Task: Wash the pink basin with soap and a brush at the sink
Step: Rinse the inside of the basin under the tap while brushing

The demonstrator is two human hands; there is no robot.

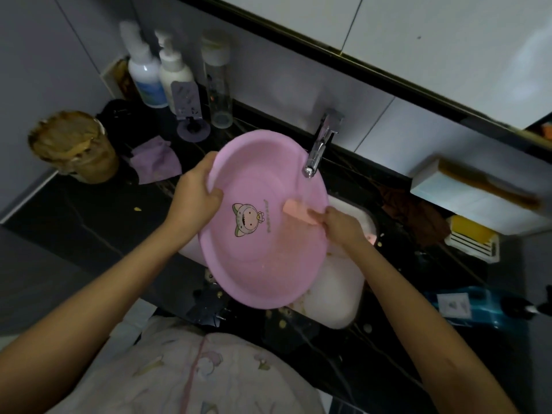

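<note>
Basin (263,264) faces camera — brush (297,211), perhaps, points up-left.

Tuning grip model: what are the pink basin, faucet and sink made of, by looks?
Pink basin: looks like smooth moulded plastic, thin rim, printed cartoon. Faucet: polished chromed metal, mirror glints. Sink: probably glazed white ceramic, though the dim view leaves it open.
</note>
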